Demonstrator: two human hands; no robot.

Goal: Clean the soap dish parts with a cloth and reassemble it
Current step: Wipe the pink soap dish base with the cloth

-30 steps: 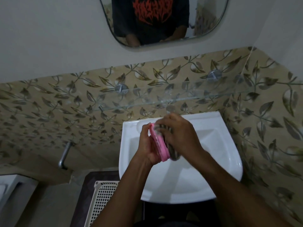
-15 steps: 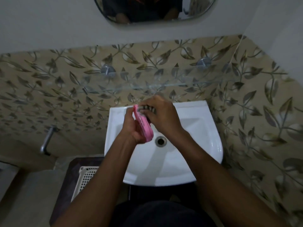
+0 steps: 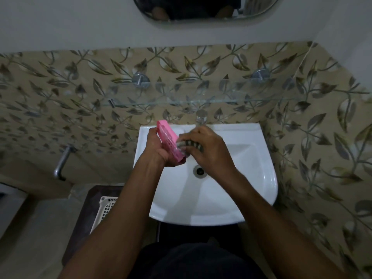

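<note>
Two hands over the white basin point(image 3: 251, 178): left hand point(image 3: 159, 150) grips the slotted pink soap-dish tray point(image 3: 168, 137), right hand point(image 3: 209, 152) presses a bunched striped cloth point(image 3: 186, 144) against it.

Two hands show, the left hand point(image 3: 159, 151) and the right hand point(image 3: 210, 153). There is one pink dish part point(image 3: 168, 137), one cloth point(image 3: 189, 144), one sink point(image 3: 268, 178) with one drain point(image 3: 199, 170) and one tap point(image 3: 201, 116). The wall has one shelf point(image 3: 201, 100) on two mounts point(image 3: 141, 79) point(image 3: 260, 74), one mirror point(image 3: 201, 9) and one pipe point(image 3: 62, 166). One basket point(image 3: 106, 208) is below.
</note>
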